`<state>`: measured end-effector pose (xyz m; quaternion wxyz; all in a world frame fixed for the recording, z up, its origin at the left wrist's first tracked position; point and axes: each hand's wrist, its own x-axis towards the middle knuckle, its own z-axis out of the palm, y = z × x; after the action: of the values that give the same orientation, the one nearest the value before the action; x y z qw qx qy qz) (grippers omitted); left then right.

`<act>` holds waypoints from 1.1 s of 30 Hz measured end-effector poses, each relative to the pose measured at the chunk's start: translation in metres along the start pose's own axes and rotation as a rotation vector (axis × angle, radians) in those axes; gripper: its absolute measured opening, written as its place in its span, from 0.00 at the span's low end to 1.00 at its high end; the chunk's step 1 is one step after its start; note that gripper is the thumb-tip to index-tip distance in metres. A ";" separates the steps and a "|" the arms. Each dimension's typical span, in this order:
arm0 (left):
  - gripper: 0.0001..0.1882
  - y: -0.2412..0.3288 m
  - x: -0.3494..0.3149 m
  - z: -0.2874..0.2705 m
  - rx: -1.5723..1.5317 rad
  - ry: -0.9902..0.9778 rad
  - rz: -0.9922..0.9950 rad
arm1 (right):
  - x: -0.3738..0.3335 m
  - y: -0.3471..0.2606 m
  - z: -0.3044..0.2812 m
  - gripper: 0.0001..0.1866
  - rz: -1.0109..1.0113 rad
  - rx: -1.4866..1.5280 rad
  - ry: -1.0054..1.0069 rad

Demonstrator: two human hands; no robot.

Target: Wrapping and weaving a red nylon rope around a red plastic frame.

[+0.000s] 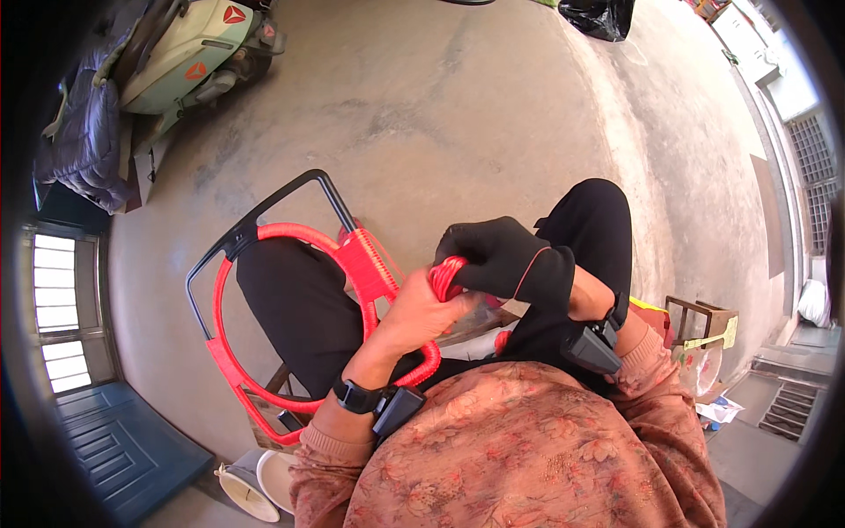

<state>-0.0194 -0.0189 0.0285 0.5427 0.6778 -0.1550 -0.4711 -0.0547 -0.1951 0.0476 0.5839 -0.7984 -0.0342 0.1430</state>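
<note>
A metal frame point(323, 189) with black bars and a round part wound in red cord rests over my left thigh. Tight red wrapping point(365, 268) covers its flat upper band. My bare left hand point(412, 313) is closed around a bundle of glossy red cord point(446, 276) beside this band. In a black glove, my right hand point(503, 261) closes on the same bundle from the right, its fingers curled and touching my left hand. A thin red cord runs alongside the wrapped band. Part of the bundle is hidden inside my hands.
An electric scooter point(185, 57) with a quilted cover point(92, 132) stands at the far left. White buckets point(249, 493) sit at lower left, near a blue door point(132, 449). A small wooden stool point(700, 317) is to my right. A black plastic bag point(598, 18) lies far ahead.
</note>
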 end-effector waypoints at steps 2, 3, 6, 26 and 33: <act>0.07 -0.005 0.003 -0.001 -0.005 -0.005 -0.010 | 0.000 -0.003 0.005 0.10 0.000 -0.026 0.028; 0.07 -0.009 0.005 -0.001 -0.011 -0.011 -0.018 | 0.001 -0.004 0.005 0.10 -0.001 -0.026 0.024; 0.07 -0.021 0.007 0.004 0.038 0.141 0.273 | 0.002 -0.003 0.007 0.09 0.017 -0.079 0.035; 0.09 -0.021 0.012 0.019 -0.173 0.232 0.390 | 0.040 0.037 0.035 0.16 0.232 0.923 0.453; 0.11 -0.015 0.008 0.013 -0.209 0.167 0.300 | 0.036 0.038 0.041 0.15 0.142 0.992 0.387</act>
<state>-0.0300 -0.0272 0.0118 0.6851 0.6239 -0.1590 -0.3407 -0.0357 -0.1614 -0.0063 0.8755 -0.4389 0.1996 0.0314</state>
